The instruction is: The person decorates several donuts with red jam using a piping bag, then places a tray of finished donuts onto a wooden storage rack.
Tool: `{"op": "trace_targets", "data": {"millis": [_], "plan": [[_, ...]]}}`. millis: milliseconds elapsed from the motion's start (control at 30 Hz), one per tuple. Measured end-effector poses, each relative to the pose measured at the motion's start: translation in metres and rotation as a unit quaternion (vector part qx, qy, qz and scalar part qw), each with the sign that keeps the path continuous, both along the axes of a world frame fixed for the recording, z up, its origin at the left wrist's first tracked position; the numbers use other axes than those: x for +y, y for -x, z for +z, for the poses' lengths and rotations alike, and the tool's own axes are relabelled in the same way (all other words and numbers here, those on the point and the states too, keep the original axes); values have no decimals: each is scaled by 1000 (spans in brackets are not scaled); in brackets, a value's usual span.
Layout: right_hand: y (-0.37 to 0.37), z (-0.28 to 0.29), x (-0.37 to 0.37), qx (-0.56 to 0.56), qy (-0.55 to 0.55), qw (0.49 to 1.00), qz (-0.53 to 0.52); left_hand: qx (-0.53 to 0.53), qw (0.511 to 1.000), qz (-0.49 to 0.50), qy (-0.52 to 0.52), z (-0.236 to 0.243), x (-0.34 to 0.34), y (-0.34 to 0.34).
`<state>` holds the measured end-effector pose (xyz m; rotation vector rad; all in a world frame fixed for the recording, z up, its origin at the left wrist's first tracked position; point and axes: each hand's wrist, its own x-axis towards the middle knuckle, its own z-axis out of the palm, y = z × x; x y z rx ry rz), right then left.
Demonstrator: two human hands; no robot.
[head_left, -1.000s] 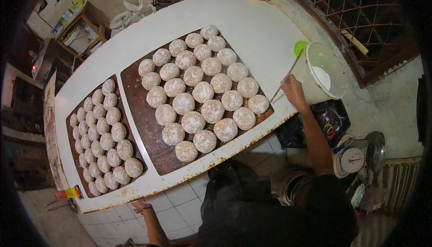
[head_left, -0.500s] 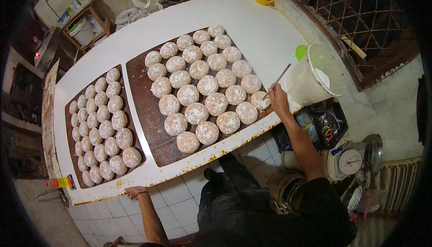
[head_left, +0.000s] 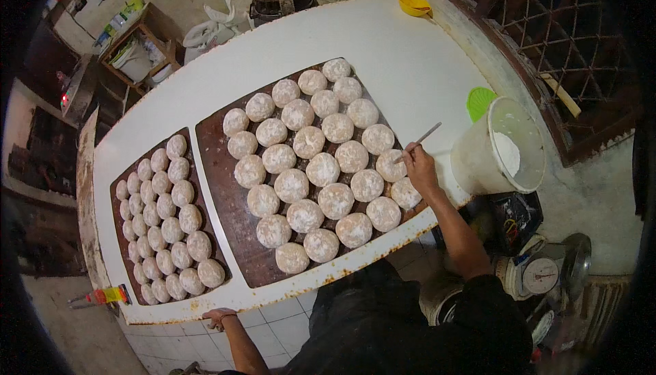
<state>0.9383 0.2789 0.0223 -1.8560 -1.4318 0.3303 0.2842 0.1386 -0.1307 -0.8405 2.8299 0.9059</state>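
Note:
My right hand [head_left: 421,168] is closed round a thin stick [head_left: 428,132]; its lower tip touches a flour-dusted dough ball [head_left: 390,166] near the right edge of the bigger brown board [head_left: 236,255]. Rows of similar round, slightly flattened dough balls [head_left: 322,170] cover most of this board. Down at the front edge of the white table [head_left: 355,263], my left hand [head_left: 220,318] grips the rim, its fingers partly hidden. Left of the big board lies a second brown board [head_left: 222,255] with tight rows of floured dough balls [head_left: 165,205].
A white bucket [head_left: 471,163] with white powder stands at the table's right edge, a green scoop-like piece [head_left: 480,102] beside it. At the far end sits a yellow bowl [head_left: 414,4]. A dial scale [head_left: 540,276] and containers stand below right. A red-yellow handled tool [head_left: 109,296] shows at left.
My right hand with the stick has moved from the corner dough ball to the one farther up the right edge. My left hand still holds the table rim. The view has shifted slightly.

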Motion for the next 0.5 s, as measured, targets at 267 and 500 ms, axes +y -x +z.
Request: {"op": "trace_targets", "data": {"millis": [267,500], "plan": [[-16,38,65,10,-83,996,-26,-20,999,18,-23,76,55,-82],[-10,35,99,64,-40,997,5,-27,998,11,56,57,46,-59]]}}
